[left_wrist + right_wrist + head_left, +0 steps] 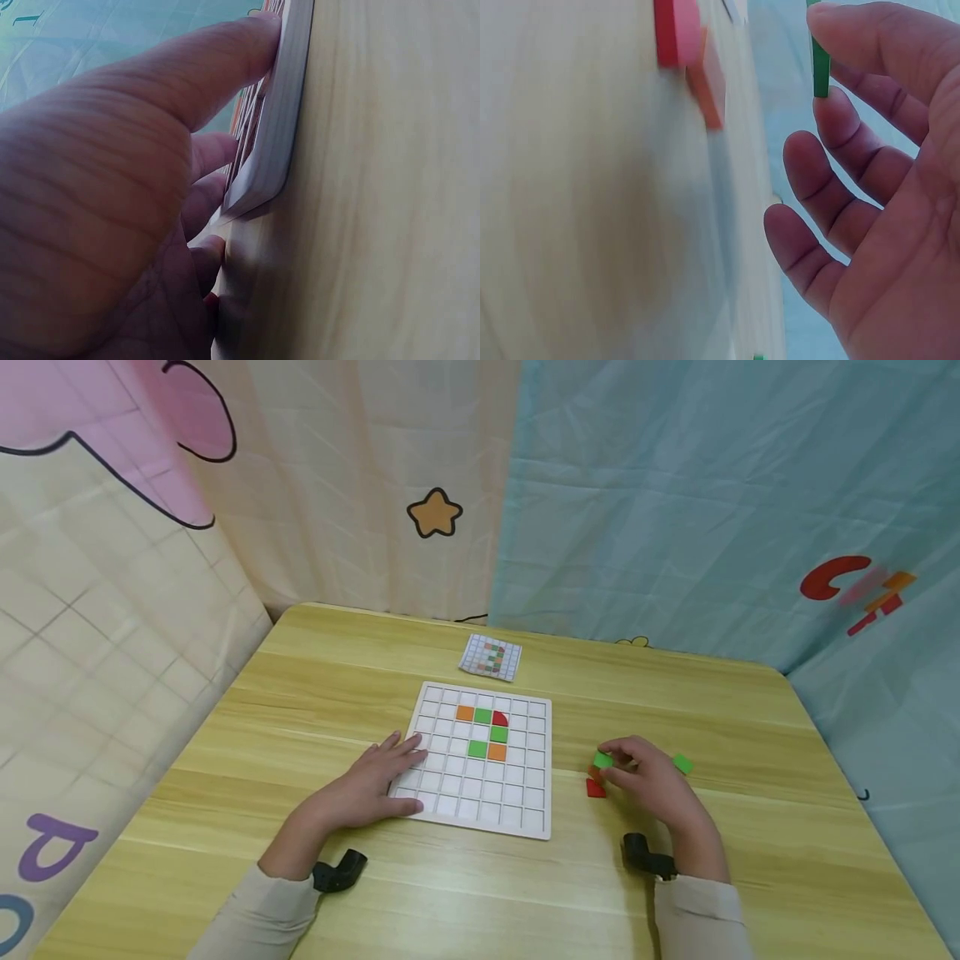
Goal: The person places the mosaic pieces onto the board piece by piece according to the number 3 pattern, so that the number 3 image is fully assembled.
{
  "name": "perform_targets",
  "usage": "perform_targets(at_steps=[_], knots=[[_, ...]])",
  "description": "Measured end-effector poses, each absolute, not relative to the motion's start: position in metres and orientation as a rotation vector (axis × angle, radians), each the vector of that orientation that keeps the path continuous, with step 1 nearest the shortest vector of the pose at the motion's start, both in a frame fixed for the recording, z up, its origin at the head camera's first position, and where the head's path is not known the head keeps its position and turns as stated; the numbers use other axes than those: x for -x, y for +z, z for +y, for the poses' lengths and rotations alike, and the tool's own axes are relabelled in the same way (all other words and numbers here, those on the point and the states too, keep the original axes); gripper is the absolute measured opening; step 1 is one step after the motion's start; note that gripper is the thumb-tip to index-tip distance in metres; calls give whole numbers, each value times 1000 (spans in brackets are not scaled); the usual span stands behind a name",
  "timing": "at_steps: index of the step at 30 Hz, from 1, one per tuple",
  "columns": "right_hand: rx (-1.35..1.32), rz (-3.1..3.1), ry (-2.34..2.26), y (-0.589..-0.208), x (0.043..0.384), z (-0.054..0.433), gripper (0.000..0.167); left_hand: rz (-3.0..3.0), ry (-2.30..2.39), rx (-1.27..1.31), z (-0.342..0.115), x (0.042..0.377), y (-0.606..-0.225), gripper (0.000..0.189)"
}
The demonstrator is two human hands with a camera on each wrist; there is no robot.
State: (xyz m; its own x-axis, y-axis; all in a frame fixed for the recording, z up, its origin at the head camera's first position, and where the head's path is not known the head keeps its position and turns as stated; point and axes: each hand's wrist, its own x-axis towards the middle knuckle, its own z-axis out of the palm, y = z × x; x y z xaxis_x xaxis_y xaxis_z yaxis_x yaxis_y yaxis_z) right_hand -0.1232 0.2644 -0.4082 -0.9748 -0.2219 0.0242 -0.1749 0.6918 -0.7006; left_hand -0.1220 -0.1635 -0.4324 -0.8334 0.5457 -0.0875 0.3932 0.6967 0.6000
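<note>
A white grid board [465, 814] lies on the table, with several orange, green and red tiles set in its upper middle squares. My left hand [367, 783] rests on the board's left edge, fingers spread, and the thumb [232, 56] lies over its rim in the left wrist view. To the right of the board, my right hand [652, 777] pinches a green tile [603, 761] between thumb and fingers, raised above the table in the right wrist view. Just below that tile lie an orange tile [707, 82] and a red tile [596, 788].
Another green tile [682, 764] lies on the table to the right of my right hand. Behind the board is a small printed pattern card [491, 658] showing coloured squares on a grid. Patterned curtains [637, 510] hang around the wooden table [300, 693].
</note>
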Motion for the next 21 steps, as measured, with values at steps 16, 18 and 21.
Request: perform_targets(at_steps=[16, 18, 21], knots=[[393, 2771, -1236, -406, 135, 218, 25, 2650, 861, -755, -164, 122, -433, 77], [401, 2768, -1234, -405, 137, 212, 25, 2647, 861, -748, -164, 121, -432, 77], [416, 2752, -1237, -404, 139, 204, 25, 2645, 855, -744, -164, 121, -431, 77]])
